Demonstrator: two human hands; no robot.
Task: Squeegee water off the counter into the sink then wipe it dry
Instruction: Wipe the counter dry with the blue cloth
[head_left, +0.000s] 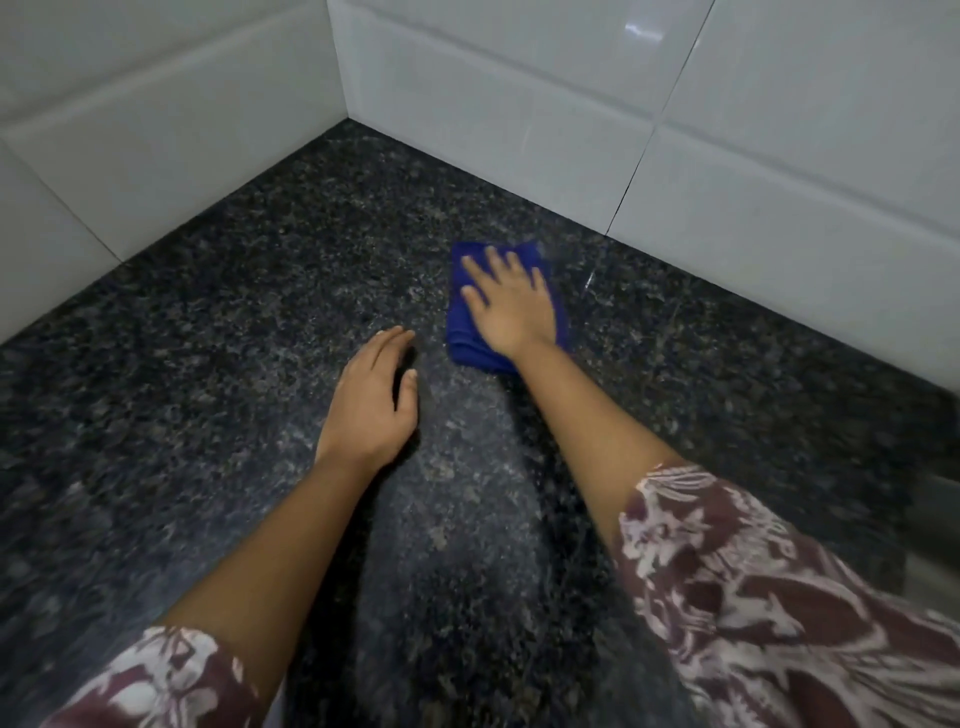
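Observation:
A folded blue cloth (460, 332) lies flat on the dark speckled granite counter (234, 322), a little in front of the tiled back wall. My right hand (506, 301) presses down on it with spread, straight fingers. My left hand (371, 400) rests palm down on the bare counter just left of and nearer than the cloth, fingers together and relaxed, holding nothing. No squeegee is in view. A paler streak runs along the counter between my forearms.
White tiled walls (519, 119) meet in a corner at the back of the counter. A grey metallic edge (935, 519), maybe the sink, shows at the far right. Patterned maroon sleeves cover my upper arms.

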